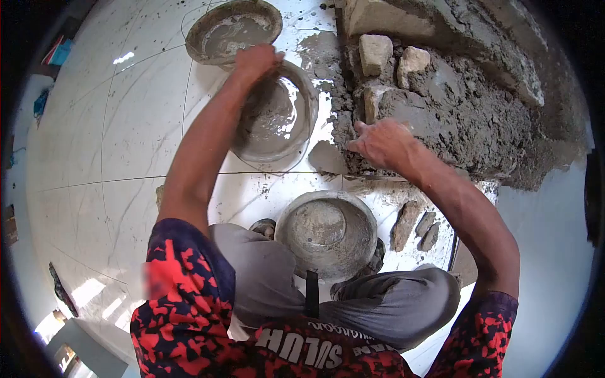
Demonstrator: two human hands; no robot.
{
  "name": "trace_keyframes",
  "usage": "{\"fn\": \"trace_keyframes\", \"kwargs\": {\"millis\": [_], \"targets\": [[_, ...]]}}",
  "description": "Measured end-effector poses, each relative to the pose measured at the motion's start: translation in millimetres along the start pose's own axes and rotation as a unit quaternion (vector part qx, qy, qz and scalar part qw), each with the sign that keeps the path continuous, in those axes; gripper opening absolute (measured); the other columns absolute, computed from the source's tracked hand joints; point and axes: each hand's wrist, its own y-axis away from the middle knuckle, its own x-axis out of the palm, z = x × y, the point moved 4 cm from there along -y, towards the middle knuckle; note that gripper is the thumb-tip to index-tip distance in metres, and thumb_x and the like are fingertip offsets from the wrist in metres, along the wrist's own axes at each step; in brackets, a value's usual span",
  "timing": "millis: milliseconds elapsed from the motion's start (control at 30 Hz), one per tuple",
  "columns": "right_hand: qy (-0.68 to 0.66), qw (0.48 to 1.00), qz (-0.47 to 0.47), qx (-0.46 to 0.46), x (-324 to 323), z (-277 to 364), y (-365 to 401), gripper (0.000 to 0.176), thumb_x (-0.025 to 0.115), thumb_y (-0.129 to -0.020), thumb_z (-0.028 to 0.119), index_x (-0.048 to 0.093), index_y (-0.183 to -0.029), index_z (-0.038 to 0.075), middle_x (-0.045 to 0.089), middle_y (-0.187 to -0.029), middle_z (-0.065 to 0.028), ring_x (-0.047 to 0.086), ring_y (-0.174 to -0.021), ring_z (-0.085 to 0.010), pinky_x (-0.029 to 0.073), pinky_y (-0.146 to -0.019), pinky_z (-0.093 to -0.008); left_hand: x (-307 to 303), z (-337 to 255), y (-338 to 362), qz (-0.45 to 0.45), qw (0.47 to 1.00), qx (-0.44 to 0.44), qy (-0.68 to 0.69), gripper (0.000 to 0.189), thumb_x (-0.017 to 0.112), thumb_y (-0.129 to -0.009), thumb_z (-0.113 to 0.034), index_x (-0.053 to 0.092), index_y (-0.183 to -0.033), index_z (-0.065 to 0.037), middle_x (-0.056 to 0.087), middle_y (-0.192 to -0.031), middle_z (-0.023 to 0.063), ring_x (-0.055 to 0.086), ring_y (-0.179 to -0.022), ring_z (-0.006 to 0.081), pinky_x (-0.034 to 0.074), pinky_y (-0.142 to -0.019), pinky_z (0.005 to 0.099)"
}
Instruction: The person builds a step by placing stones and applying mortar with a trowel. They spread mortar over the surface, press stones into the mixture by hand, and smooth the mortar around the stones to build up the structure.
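My left hand is closed at the upper rim of a mud-coated basin with wet, shiny residue inside; its fingertips are partly hidden. Above it, a second round basin contains grey watery slurry. My right hand rests low over wet grey mortar, with two fingers apart at the mortar's left edge and the others tucked under the palm. Just above that hand, a pale stone is partly sunk in the mortar. Two more stones, one blocky and one rounded, sit farther up.
A third basin, grey inside, stands between my knees. Several flat stone pieces lie to its right. Long, mortar-smeared stone blocks line the upper right. White marbled tiles carry splashes, and a mortar patch lies near the basin.
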Motion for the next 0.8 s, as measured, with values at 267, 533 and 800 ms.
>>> {"fn": "trace_keyframes", "kwargs": {"millis": [267, 533, 800], "targets": [[-0.107, 0.978, -0.064, 0.170, -22, -32, 53, 0.025, 0.046, -0.092, 0.018, 0.057, -0.113, 0.011, 0.060, -0.099, -0.0134, 0.064, -0.079, -0.0265, 0.054, -0.064, -0.0365, 20, 84, 25, -0.046, 0.996, 0.071, 0.010, 0.033, 0.050, -0.089, -0.034, 0.064, -0.099, -0.005, 0.063, -0.102, 0.0185, 0.062, -0.093, 0.0349, 0.047, -0.077, 0.0472], [-0.532, 0.827, -0.124, 0.133, 42, -1, 160, 0.031, 0.066, -0.072, 0.015, 0.049, -0.094, 0.001, 0.050, -0.079, -0.0127, 0.052, -0.075, -0.0277, 0.043, -0.069, -0.0380, 31, 179, 164, -0.032, 0.950, -0.194, 0.244, 0.033, 0.052, -0.088, -0.028, 0.056, -0.093, 0.004, 0.063, -0.079, 0.0211, 0.063, -0.076, 0.0332, 0.048, -0.071, 0.0414], [-0.585, 0.798, -0.138, -0.046, 166, 88, 129, 0.030, 0.070, -0.072, 0.013, 0.052, -0.094, 0.002, 0.042, -0.133, -0.0197, 0.047, -0.117, -0.0383, 0.043, -0.092, -0.0401, 46, 207, 203, -0.045, 0.822, -0.291, 0.488, 0.030, 0.061, -0.085, -0.022, 0.057, -0.101, 0.003, 0.058, -0.070, 0.0051, 0.050, -0.056, 0.0121, 0.043, -0.053, 0.0266]]}}
